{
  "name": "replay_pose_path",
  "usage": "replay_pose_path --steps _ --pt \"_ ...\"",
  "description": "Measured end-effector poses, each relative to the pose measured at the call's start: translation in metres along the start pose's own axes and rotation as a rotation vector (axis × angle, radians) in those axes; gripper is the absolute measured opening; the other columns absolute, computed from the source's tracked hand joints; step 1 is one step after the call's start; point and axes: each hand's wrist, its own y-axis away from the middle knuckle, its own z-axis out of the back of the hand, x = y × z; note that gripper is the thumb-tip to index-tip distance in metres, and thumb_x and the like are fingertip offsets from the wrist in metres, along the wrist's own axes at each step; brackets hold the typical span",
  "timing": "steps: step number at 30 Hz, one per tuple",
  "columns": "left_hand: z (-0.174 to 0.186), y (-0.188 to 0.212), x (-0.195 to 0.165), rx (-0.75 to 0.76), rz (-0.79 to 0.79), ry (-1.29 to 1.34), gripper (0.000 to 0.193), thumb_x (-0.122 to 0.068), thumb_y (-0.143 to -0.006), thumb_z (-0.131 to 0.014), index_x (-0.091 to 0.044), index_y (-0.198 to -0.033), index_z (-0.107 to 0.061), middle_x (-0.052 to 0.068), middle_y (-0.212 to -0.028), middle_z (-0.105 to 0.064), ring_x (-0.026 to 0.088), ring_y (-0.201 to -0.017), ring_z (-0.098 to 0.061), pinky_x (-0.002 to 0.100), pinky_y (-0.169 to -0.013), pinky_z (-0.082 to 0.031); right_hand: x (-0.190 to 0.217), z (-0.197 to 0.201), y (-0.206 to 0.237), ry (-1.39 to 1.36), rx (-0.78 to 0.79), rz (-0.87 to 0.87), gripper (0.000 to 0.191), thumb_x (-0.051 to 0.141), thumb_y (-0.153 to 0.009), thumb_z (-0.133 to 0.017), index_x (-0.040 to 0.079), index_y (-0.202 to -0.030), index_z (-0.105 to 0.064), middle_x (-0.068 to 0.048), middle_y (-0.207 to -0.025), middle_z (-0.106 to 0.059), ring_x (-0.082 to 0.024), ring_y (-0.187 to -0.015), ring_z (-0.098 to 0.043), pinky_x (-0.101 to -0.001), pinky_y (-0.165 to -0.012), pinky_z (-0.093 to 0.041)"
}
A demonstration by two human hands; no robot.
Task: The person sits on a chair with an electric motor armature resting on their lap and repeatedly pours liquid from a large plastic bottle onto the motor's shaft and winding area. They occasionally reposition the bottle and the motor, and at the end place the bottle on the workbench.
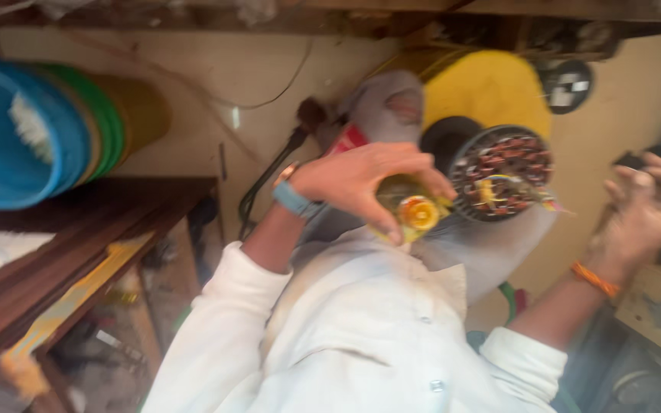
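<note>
Now: left hand (361,183) gripping yellow bottle (411,214); right hand (648,206) loosely curled, contents unclear.

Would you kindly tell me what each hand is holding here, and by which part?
The left hand grips a small yellowish bottle around its body, near the yellow cap. The right hand rests against something dark at the frame edge; too blurred to tell whether it holds anything.

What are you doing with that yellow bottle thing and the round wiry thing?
A person in a white shirt holds a small yellowish bottle in the left hand, right beside a round motor part packed with copper-coloured windings. The right hand is off to the side near something dark; blur hides whether it grips it. Stacked coloured tubs sit nearby.
</note>
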Motion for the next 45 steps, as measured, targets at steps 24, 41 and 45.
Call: replay_pose_path --steps 24,41,45 --pt "-0.017 -0.019 -0.021 0.072 -0.039 -0.141 0.066 -0.052 -0.074 -0.089 -0.013 -0.121 -0.066 0.001 -0.113 -0.073 0.027 -0.106 -0.064 0.040 -0.094 -0.050 0.134 -0.075 0.125 0.109 0.345 0.296 0.016 -0.003 -0.106 -0.076 -0.010 -0.106 -0.061 -0.026 -0.099 -0.072 -0.025 -0.085 -0.075 -0.0338 -0.083 -0.064" --pt "-0.043 -0.015 -0.052 -0.282 0.087 -0.592 0.060 -0.051 -0.078 -0.087 -0.005 -0.106 -0.061 0.007 -0.109 -0.066 0.024 -0.096 -0.066 0.038 -0.075 -0.042 0.159 -0.068 0.155 0.192 0.410 0.087 0.021 0.001 -0.104 -0.077 -0.016 -0.100 -0.064 -0.029 -0.102 -0.072 -0.024 -0.087 -0.075 -0.0325 -0.083 -0.063" --pt "-0.067 -0.016 -0.057 -0.368 0.115 -0.686 0.056 -0.048 -0.080 -0.086 -0.006 -0.109 -0.061 0.008 -0.117 -0.065 0.023 -0.107 -0.066 0.038 -0.081 -0.045 0.154 -0.069 0.158 0.101 0.414 0.061 0.025 0.008 -0.104 -0.076 -0.014 -0.103 -0.065 -0.027 -0.103 -0.072 -0.024 -0.092 -0.075 -0.0333 -0.084 -0.065"
